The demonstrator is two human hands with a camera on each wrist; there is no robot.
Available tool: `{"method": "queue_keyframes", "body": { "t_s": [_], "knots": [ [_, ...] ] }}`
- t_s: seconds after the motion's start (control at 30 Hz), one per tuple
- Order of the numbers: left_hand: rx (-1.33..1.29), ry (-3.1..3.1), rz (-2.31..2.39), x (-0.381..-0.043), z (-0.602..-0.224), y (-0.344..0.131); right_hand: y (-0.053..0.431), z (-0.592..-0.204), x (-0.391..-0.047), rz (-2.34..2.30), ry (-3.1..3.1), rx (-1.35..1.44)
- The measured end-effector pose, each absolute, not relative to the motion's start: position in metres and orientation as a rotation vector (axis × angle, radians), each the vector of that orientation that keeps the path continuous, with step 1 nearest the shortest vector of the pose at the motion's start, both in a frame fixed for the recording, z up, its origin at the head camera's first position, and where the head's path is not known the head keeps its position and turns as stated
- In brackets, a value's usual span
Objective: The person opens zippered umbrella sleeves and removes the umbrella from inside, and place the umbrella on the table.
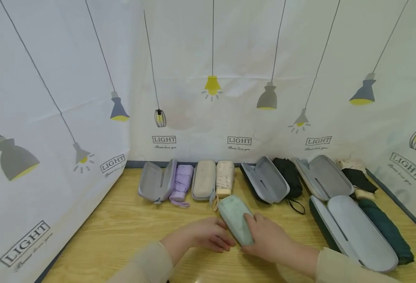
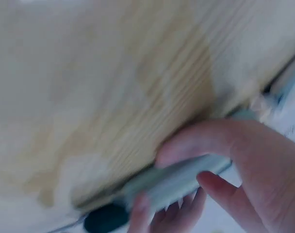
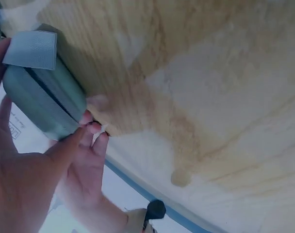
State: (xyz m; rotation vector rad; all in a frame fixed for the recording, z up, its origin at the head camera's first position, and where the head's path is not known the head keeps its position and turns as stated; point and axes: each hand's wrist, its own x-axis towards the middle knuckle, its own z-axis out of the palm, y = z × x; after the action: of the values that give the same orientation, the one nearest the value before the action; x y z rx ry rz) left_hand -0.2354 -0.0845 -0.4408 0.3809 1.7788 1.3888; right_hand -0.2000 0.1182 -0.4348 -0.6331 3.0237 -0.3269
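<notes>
A mint-green zip case [image 1: 235, 220] is held at an angle by my right hand [image 1: 269, 237], with the thumb and fingers wrapped over its right side. In the right wrist view its zipper [image 3: 53, 94] runs along the narrow side, and a pale tab [image 3: 31, 50] crosses one end. My left hand [image 1: 211, 236] is at the lower left of the case, fingers loosely bent. The left wrist view shows that hand's thumb and fingers [image 2: 218, 187] spread apart beside the case. In the right wrist view its fingertips are right at the zipper's end.
Behind the hands stand an open lilac case [image 1: 155, 182], a lilac folded umbrella [image 1: 182, 182], a beige case [image 1: 203, 181] and a cream umbrella [image 1: 225, 177]. To the right are an open black case [image 1: 269, 182], a black umbrella [image 1: 288, 177], an open dark-green case [image 1: 360, 232] and a green umbrella [image 1: 386, 232].
</notes>
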Motion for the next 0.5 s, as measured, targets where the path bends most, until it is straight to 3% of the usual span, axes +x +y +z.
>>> {"method": "queue_keyframes", "body": {
  "t_s": [0.03, 0.5],
  "knots": [
    [0.201, 1.691, 1.497, -0.240, -0.443, -0.085, 0.119, -0.434, -0.201, -0.325, 3.013, -0.643],
    [0.140, 1.577, 1.439, -0.269, -0.460, -0.092, 0.144, -0.416, -0.196, -0.676, 2.772, -0.513]
  ]
}}
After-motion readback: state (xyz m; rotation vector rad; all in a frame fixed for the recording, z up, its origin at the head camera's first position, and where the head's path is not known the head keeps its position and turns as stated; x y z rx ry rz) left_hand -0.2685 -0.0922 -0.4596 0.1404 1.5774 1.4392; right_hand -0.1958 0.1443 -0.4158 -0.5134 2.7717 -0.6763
